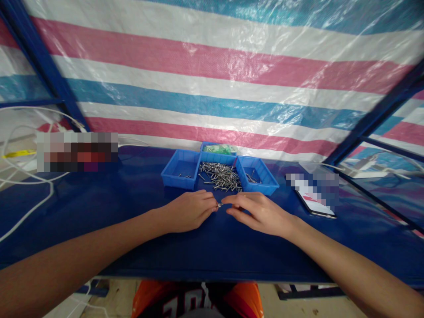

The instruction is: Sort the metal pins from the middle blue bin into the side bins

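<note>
My left hand (194, 210) is closed, thumb and fingers pinching a small shiny metal piece (220, 205) that pokes out to the right. Facing it, my right hand (260, 212) has its index finger stretched to the tip of that piece and its thumb held apart below. Whether the index finger touches the piece I cannot tell. Just beyond both hands lies a heap of thin metal pins (221, 176), silvery and loose, spilling toward me. The exact kind of the pinched piece is too small to make out.
Blue bins flank the heap: a left bin (180, 182) and a right bin (265, 189), each with a few metal pieces. Behind it, another bin holds a green bag (218, 149). A phone (313, 201) lies right on the blue table (198, 260). White cables (49, 194) run left.
</note>
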Demonstrator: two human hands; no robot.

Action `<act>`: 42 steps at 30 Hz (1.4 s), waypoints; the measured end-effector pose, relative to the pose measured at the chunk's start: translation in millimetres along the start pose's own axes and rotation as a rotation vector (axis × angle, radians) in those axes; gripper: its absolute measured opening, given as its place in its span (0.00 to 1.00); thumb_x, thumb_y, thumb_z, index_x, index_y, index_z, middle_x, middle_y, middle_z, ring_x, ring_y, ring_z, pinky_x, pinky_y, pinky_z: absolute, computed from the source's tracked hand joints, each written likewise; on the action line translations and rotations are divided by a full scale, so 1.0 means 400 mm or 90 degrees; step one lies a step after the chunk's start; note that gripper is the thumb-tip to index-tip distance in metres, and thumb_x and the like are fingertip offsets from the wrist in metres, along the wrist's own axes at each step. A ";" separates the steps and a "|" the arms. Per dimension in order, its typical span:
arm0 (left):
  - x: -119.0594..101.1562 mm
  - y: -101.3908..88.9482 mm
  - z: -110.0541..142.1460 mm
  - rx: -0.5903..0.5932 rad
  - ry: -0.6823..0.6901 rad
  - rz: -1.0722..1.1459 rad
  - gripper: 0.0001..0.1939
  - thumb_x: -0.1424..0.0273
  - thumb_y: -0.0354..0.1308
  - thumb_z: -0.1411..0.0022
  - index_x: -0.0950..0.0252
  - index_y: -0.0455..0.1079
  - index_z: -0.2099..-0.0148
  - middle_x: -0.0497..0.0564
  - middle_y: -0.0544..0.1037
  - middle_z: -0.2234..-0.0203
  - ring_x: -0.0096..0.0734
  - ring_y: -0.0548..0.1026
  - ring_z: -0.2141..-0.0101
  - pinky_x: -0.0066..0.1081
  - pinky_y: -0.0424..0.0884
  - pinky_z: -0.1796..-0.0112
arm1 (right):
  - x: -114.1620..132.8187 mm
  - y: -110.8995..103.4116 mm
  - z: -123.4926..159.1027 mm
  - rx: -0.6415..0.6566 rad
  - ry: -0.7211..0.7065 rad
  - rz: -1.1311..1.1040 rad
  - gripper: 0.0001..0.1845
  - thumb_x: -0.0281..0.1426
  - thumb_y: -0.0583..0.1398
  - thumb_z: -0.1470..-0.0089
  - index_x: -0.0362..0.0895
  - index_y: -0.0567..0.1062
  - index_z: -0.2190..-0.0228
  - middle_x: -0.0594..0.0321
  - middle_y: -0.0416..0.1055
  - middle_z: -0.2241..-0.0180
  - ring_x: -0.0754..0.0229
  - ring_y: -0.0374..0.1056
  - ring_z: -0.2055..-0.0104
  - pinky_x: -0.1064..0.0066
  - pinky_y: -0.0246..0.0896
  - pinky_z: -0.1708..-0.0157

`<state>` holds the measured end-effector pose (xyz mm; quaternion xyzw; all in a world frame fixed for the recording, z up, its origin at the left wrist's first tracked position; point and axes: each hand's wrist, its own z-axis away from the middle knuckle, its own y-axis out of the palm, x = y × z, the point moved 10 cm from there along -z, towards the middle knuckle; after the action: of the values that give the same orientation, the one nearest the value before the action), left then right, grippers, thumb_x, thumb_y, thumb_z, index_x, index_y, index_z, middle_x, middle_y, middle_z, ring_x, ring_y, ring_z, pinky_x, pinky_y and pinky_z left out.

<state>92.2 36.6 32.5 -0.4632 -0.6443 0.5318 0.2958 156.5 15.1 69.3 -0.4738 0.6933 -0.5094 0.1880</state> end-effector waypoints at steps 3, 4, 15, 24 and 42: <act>-0.003 0.004 0.000 0.007 0.004 -0.006 0.12 0.73 0.43 0.31 0.67 0.68 0.60 0.50 0.71 0.65 0.31 0.70 0.64 0.29 0.65 0.60 | 0.001 0.007 0.000 0.019 -0.003 0.011 0.12 0.33 0.50 0.35 0.43 0.70 0.56 0.60 0.73 0.68 0.61 0.69 0.68 0.70 0.64 0.67; -0.003 0.004 0.000 0.007 0.003 -0.003 0.12 0.73 0.43 0.31 0.66 0.68 0.60 0.50 0.71 0.65 0.30 0.70 0.64 0.28 0.66 0.60 | 0.002 0.008 0.000 0.022 -0.004 0.015 0.12 0.33 0.50 0.35 0.43 0.70 0.57 0.60 0.73 0.69 0.61 0.69 0.68 0.70 0.64 0.68; 0.037 -0.033 0.004 -0.054 -0.065 -0.019 0.12 0.71 0.43 0.31 0.66 0.68 0.60 0.50 0.72 0.67 0.28 0.72 0.65 0.26 0.66 0.63 | -0.063 0.015 0.006 0.036 0.101 0.061 0.10 0.29 0.51 0.38 0.41 0.71 0.61 0.57 0.73 0.67 0.59 0.70 0.65 0.69 0.63 0.64; -0.015 -0.072 0.009 -0.145 0.020 -0.083 0.15 0.68 0.43 0.31 0.66 0.69 0.63 0.50 0.74 0.69 0.27 0.72 0.68 0.25 0.67 0.66 | -0.056 0.063 0.004 0.117 0.102 0.043 0.07 0.26 0.53 0.40 0.41 0.71 0.63 0.60 0.71 0.71 0.62 0.69 0.69 0.73 0.59 0.69; -0.040 -0.090 0.021 -0.215 0.070 -0.107 0.12 0.70 0.45 0.32 0.66 0.68 0.63 0.49 0.74 0.71 0.27 0.71 0.70 0.26 0.65 0.68 | -0.045 0.035 0.001 0.077 0.082 0.055 0.06 0.25 0.52 0.42 0.41 0.69 0.65 0.59 0.70 0.69 0.61 0.67 0.68 0.71 0.61 0.66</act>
<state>81.1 18.6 66.5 -0.4791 -0.7435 0.3636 0.2923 159.0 30.5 52.8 -0.3977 0.6915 -0.5714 0.1930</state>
